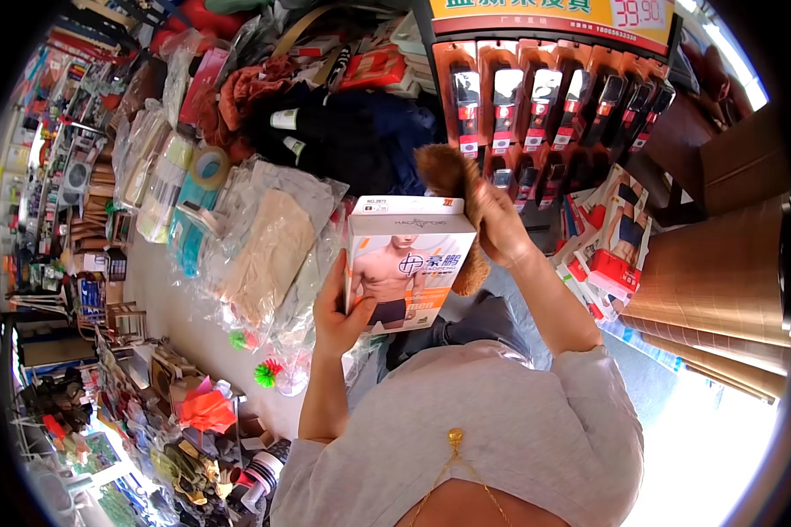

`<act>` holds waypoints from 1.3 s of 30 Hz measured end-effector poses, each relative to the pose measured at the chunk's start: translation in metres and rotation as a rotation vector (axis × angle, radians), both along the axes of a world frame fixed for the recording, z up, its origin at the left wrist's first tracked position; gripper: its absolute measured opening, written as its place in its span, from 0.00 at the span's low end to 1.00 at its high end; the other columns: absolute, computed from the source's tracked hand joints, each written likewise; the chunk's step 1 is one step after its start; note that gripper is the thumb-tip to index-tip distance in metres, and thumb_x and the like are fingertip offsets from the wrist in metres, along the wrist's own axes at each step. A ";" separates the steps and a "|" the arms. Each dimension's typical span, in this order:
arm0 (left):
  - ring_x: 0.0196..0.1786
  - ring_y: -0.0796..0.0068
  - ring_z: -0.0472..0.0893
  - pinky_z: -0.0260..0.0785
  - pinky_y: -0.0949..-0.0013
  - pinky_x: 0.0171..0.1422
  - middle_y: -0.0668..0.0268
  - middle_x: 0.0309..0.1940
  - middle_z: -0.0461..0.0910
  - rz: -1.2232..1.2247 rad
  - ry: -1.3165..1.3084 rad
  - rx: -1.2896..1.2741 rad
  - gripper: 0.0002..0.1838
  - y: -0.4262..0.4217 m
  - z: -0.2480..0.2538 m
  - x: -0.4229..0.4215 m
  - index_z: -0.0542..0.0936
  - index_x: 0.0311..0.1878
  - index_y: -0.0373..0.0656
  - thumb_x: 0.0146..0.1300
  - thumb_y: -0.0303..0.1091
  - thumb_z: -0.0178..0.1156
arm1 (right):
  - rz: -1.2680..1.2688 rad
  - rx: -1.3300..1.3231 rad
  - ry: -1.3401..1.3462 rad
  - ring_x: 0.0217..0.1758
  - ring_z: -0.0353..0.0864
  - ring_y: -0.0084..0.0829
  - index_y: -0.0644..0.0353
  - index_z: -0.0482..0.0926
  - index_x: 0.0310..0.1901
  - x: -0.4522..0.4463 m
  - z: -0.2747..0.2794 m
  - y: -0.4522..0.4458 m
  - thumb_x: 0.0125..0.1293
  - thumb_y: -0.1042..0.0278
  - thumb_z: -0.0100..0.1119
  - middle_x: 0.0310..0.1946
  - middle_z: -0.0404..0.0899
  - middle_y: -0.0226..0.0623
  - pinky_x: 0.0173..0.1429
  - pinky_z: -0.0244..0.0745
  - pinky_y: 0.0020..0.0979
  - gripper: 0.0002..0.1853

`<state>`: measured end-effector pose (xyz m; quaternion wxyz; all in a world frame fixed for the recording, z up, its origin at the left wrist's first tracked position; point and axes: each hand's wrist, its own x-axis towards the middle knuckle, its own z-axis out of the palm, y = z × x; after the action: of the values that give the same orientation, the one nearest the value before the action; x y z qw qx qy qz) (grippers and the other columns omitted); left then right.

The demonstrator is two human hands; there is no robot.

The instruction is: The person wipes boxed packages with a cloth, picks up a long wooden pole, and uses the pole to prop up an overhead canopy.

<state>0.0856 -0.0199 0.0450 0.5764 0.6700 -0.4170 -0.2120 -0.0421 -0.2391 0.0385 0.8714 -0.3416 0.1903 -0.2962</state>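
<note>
My left hand (332, 314) is closed on the lower left side of a white and orange underwear box (439, 268), thumb across its front. The box is tilted up, and its front shows a bare torso in dark briefs. On its right side my right hand (503, 227) is closed on a brown furry duster (444, 169). Fur shows above the hand and below it, beside the box edge; any handle is hidden. Just left of the box lie beige garments in clear plastic bags (268, 255).
Belts in packs hang on a rack (545, 97) ahead. More underwear boxes (620, 233) are stacked at the right, beside a brown rolled mat (712, 263). Dark clothes (351, 132) lie beyond the bags. Crowded goods (185, 422) fill the lower left.
</note>
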 end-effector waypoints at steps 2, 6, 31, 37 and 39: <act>0.45 0.79 0.74 0.67 0.77 0.48 0.62 0.47 0.76 -0.030 0.077 0.013 0.36 0.000 -0.004 0.005 0.58 0.65 0.32 0.49 0.18 0.58 | 0.226 -0.246 0.117 0.41 0.74 0.21 0.65 0.73 0.47 -0.004 -0.004 -0.003 0.65 0.56 0.52 0.39 0.75 0.33 0.47 0.70 0.24 0.19; 0.43 0.79 0.75 0.67 0.77 0.46 0.63 0.46 0.76 0.003 0.024 -0.033 0.36 -0.005 -0.008 0.001 0.59 0.65 0.33 0.49 0.19 0.58 | 0.138 0.013 0.136 0.47 0.73 0.26 0.64 0.71 0.51 0.004 -0.012 -0.001 0.65 0.53 0.51 0.45 0.74 0.35 0.52 0.69 0.29 0.22; 0.62 0.71 0.64 0.56 0.72 0.63 0.58 0.63 0.60 0.283 0.321 -0.141 0.34 -0.051 -0.012 -0.026 0.54 0.66 0.31 0.56 0.22 0.53 | -0.253 -0.621 0.217 0.56 0.66 0.24 0.67 0.57 0.62 0.006 -0.041 0.035 0.68 0.66 0.45 0.53 0.70 0.43 0.59 0.60 0.25 0.24; 0.59 0.74 0.67 0.62 0.72 0.59 0.61 0.62 0.61 0.253 0.588 -0.353 0.32 -0.072 -0.015 -0.019 0.54 0.67 0.39 0.59 0.21 0.49 | -0.122 -0.632 0.403 0.54 0.65 0.22 0.70 0.58 0.61 -0.020 -0.038 0.061 0.68 0.70 0.44 0.53 0.69 0.40 0.59 0.60 0.23 0.22; 0.59 0.74 0.67 0.63 0.72 0.59 0.62 0.60 0.63 0.246 0.619 -0.355 0.31 -0.077 -0.022 -0.021 0.55 0.67 0.40 0.60 0.22 0.50 | -0.280 -0.509 0.340 0.52 0.71 0.27 0.66 0.60 0.61 -0.021 -0.044 0.067 0.68 0.69 0.44 0.50 0.73 0.37 0.56 0.65 0.26 0.21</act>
<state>0.0650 -0.0965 0.0226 0.8035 0.5088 -0.1698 -0.2582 -0.0634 -0.1716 -0.0052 0.6647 -0.5635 0.2980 -0.3896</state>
